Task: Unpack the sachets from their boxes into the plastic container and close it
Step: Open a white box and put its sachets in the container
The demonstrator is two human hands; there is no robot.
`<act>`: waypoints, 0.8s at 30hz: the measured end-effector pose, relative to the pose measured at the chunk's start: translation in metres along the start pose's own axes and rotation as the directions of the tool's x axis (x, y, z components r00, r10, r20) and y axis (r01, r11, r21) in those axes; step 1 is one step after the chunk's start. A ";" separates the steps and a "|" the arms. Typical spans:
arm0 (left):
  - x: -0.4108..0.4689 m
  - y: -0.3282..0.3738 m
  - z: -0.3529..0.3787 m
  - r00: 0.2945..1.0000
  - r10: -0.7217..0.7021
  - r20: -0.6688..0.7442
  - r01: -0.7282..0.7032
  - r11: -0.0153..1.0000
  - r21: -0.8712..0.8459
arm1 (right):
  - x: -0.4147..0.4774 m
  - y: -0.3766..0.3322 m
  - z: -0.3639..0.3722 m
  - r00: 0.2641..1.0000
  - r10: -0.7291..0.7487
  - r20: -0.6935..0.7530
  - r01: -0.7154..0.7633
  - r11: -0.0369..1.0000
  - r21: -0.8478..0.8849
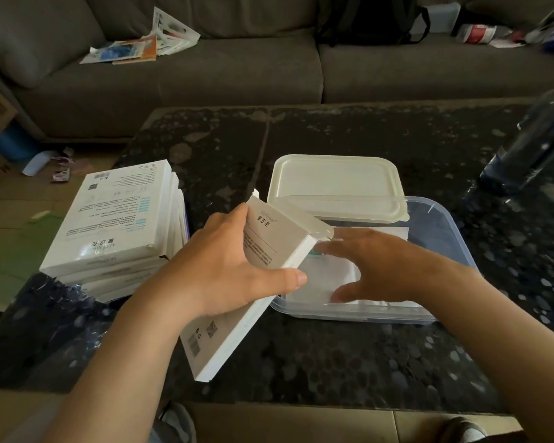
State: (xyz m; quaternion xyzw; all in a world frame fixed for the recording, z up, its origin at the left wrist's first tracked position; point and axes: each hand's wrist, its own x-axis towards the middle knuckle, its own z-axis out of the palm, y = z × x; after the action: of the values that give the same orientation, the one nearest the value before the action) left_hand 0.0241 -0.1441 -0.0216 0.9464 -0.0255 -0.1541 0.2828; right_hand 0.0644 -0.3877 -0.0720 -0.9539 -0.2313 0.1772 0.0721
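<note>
Gripping a white box (263,238) across its width, the left hand (224,273) holds it tilted, open flap end over the plastic container (454,231). Right hand (378,263): fingers spread and relaxed (grasping nothing) over the sachets (320,279) inside. Lid (336,187) rests across the container's far edge. Stack of boxes (115,215) stands left on the table (333,353)

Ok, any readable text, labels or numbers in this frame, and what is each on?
Nothing can be quoted with confidence.
Held box: Latin brand word and three Chinese characters, blurred; fine print and barcode too small.
Top box of the stack: similar logo upside down, QR code, fine print, too small.
Papers on the sofa: blurred.
</note>
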 end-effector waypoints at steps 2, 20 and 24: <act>0.000 0.000 0.001 1.000 -0.003 0.019 0.003 1.000 0.017 | 0.001 0.002 0.006 0.999 -0.021 0.044 0.022 1.000 -0.012; 0.006 0.003 0.011 0.998 0.017 0.061 -0.023 0.995 0.093 | 0.002 -0.004 0.008 0.990 -0.070 0.123 0.078 0.995 -0.062; 0.005 0.002 0.011 0.998 0.019 0.062 -0.025 0.995 0.099 | 0.002 -0.005 0.007 0.989 -0.077 0.129 0.086 0.994 -0.069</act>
State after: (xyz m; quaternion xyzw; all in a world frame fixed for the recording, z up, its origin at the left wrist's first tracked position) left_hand 0.0256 -0.1525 -0.0300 0.9539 -0.0521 -0.1782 0.2359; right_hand 0.0618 -0.3818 -0.0782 -0.9325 -0.2807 0.2255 0.0288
